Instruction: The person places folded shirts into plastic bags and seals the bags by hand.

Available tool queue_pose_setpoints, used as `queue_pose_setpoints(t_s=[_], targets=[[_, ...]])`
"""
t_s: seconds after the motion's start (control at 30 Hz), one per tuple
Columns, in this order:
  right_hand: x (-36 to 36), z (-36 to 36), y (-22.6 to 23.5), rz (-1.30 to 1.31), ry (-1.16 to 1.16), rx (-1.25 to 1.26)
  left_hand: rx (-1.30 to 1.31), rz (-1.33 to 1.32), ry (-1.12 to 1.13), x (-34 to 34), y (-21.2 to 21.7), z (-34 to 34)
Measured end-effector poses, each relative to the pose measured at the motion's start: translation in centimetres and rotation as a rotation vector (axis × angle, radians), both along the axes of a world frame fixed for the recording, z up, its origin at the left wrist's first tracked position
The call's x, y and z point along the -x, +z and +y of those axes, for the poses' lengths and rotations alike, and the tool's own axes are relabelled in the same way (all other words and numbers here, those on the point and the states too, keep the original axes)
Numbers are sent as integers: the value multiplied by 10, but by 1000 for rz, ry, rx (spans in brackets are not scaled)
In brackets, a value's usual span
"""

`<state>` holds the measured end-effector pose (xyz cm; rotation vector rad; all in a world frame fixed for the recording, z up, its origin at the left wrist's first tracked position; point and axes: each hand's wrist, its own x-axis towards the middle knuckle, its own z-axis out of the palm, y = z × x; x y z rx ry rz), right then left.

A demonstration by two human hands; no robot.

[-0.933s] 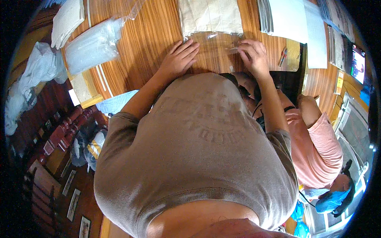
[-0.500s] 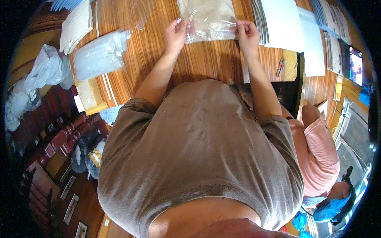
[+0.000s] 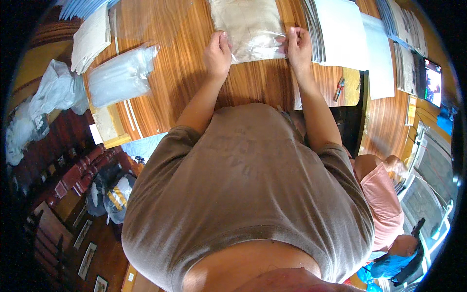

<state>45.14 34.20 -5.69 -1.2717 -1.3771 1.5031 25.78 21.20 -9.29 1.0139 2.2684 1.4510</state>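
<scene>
At the near end of the folded beige cloth (image 3: 243,19), we are holding a clear plastic bag (image 3: 266,46) with both hands. Our left hand (image 3: 217,53) is pinching the film at the cloth's left side, thumb and fingers drawn together. Our right hand (image 3: 298,48) is pinching it at the cloth's right side, with the thumb meeting the fingers. The cloth is lying flat on the wood-patterned worktop (image 3: 180,58), its far end running out of view. The shiny film is covering its near part, but we are not managing to tell how far up it is reaching.

Left of the cloth, a pile of clear bags (image 3: 119,78) is resting, and farther out on that side a stack of pale cloths (image 3: 91,41) is lying. Right of the cloth, a stack of white sheets (image 3: 340,36) is lying. Also to its right, but closer to us, a small red-and-dark tool (image 3: 339,90) is lying beside a yellowish sheet (image 3: 351,80). Well to the right of the cloth, we are seeing a lit screen (image 3: 432,82) and a co-worker's pink shirt (image 3: 382,207).
</scene>
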Motion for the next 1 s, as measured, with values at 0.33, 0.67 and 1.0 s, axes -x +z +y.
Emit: queue_pose_setpoints(t_s=[0.33,0.67,1.0], targets=[[1,-8,-41,-200,-3,-148,-98,-205,-33,-7,1,-10],[9,8,-39,-494,28,-301,7,315,74,8,-11,-2],[15,13,-20,-585,104,-280,214,456,44,10,-12,-7]])
